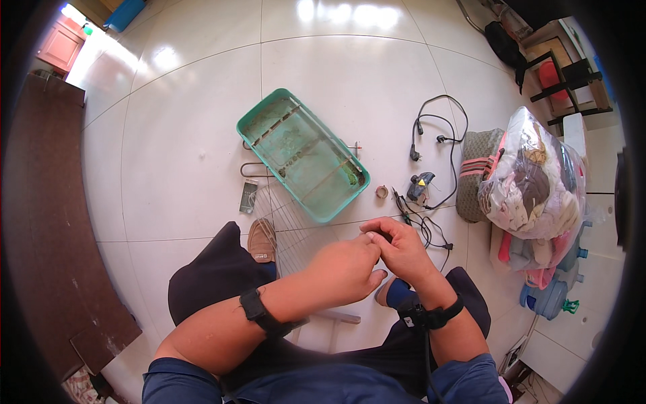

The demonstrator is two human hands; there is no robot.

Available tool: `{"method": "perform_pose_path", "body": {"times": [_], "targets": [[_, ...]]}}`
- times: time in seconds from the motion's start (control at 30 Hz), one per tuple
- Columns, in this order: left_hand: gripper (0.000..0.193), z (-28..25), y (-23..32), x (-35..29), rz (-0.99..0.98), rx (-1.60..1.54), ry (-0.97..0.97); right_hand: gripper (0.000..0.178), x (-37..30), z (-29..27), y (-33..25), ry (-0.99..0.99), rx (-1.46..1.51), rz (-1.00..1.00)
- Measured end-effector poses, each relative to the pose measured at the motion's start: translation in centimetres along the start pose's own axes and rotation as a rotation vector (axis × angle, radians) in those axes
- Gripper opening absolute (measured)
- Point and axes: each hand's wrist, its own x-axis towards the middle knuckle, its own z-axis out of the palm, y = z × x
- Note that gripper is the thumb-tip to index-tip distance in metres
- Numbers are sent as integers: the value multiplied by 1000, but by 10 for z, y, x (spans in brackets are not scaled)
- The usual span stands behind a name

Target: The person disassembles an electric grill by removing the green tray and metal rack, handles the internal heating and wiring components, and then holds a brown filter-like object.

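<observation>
My left hand [346, 266] and my right hand [404, 250] meet in front of me, above the floor between my knees. The fingers of both are closed and pressed together at the tips. Whatever lies between them is hidden or too small to name. Just beyond the hands is a rectangular green tub [348, 204] with several thin bars across it. Near its closer side a wire rack [288, 225] stands by my brown shoe [262, 241]. A small roll of tape [382, 192] lies on the floor past my right hand.
Black cables [454, 165] and a dark device with a yellow mark [418, 187] lie to the right. Further right are a grey woven bundle [474, 185], a clear bag of soft items [531, 182] and a blue water jug [546, 298]. A brown wooden panel [57, 215] stands left.
</observation>
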Motion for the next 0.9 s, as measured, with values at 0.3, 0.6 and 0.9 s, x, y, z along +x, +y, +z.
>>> {"method": "perform_pose_path", "body": {"times": [0.3,0.6,0.9], "targets": [[31,3,-13,9,72,-38,108,21,12,0,1,15,61,33],[32,-10,-33,36,-153,-264,20,21,47,-3,5,-51,320,261],[34,-22,-58,41,-210,-460,8,23,73,2,6,-56,406,397]]}}
